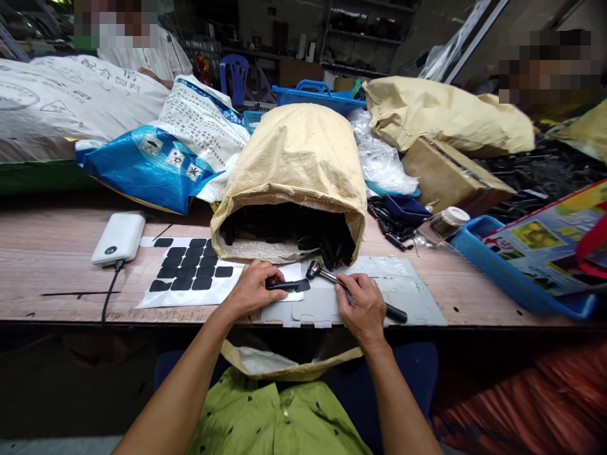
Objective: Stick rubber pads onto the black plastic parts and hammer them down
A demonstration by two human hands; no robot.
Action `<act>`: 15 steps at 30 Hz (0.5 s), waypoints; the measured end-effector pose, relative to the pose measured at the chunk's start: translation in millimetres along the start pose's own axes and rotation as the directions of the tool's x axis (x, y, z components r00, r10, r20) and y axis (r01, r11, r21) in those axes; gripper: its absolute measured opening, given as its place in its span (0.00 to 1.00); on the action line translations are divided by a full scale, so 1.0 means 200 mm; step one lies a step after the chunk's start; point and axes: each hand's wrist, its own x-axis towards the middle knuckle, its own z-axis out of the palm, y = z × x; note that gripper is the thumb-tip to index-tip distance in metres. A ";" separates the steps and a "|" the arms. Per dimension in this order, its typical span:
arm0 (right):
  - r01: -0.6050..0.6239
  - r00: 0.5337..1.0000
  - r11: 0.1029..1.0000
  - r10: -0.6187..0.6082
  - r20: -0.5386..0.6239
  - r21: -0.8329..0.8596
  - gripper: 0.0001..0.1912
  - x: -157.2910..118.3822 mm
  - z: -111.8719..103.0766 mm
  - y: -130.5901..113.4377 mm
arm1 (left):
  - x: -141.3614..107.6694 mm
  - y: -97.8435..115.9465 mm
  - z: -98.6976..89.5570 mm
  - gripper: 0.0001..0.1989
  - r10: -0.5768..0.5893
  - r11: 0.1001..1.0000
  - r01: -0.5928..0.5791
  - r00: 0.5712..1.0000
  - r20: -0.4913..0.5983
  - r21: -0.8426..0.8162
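My left hand (256,287) pinches a short black rod-like piece (283,286), which lies level just above a black square pad (302,285) on the white sheet. In my right hand (363,303) is a small hammer (327,274); its metal head points left, close to the black piece, and its dark handle end sticks out to the right of my palm. A grey board (403,284) lies under both hands. Right behind them, a tan woven sack (303,145) opens toward me, with many black pieces (332,249) inside its mouth.
A sheet of black rounded squares (190,262) and a white power bank (118,237) with a cable lie left. Filled sacks (161,145) stand behind. On the right are a clear jar (443,225), a cardboard box (446,174) and a blue tray (521,294). Two people are beyond.
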 end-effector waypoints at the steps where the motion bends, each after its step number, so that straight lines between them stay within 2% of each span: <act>1: 0.002 1.000 1.000 -0.002 0.001 -0.002 0.14 0.00 0.00 0.00 | 0.00 0.00 0.01 0.09 0.007 1.000 -0.007 1.000 -0.011 -0.001; 6: 0.018 1.000 1.000 -0.018 0.009 -0.018 0.14 0.01 0.00 0.00 | -0.01 0.00 0.02 0.10 -0.002 1.000 0.002 0.999 -0.052 0.008; 15: 0.014 1.000 0.999 -0.013 0.021 -0.034 0.13 0.01 0.01 0.01 | -0.01 0.00 0.03 0.11 -0.002 0.999 0.004 0.999 -0.054 0.034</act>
